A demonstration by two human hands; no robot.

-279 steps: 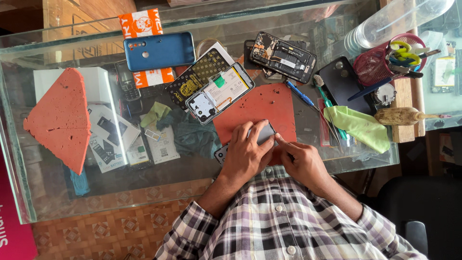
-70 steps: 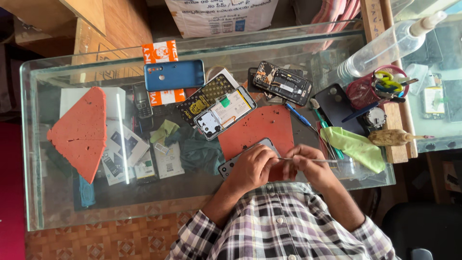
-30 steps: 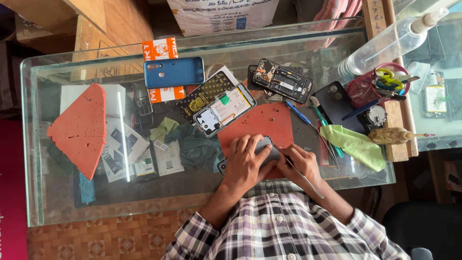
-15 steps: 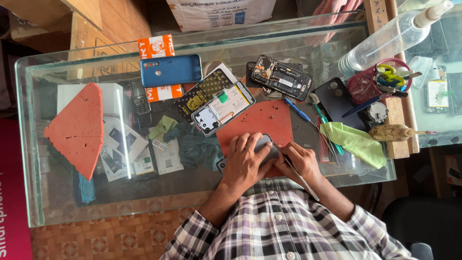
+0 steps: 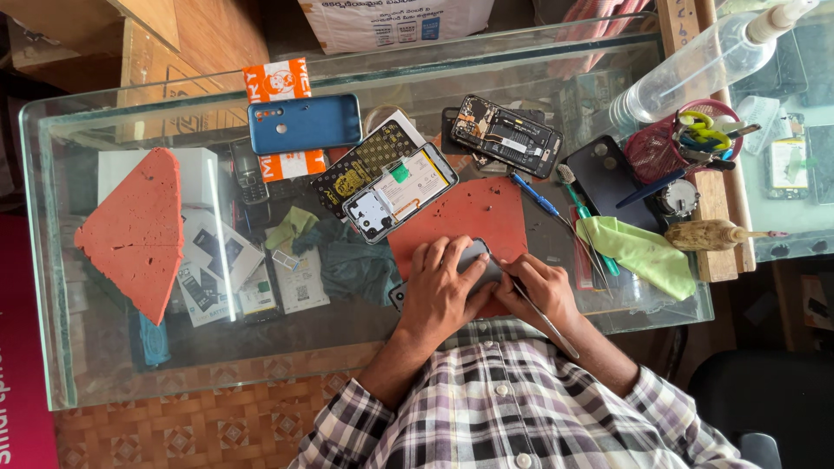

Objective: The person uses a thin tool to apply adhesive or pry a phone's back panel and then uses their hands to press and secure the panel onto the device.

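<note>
I log: phone (image 5: 473,260) on red mat (image 5: 469,217), pressed down under left hand (image 5: 439,291); right hand (image 5: 539,287) pinches tweezers (image 5: 543,317) at its edge. Work looks mid-way; opened phones (image 5: 508,135) lie nearby.

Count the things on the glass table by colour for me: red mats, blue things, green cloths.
Red mats: 2, a triangular one and one under the hands.
Blue things: 2, a phone back cover and a screwdriver.
Green cloths: 1.
Total: 5

Left hand (image 5: 439,287) pressed flat, right hand (image 5: 537,287) curled beside it
</note>
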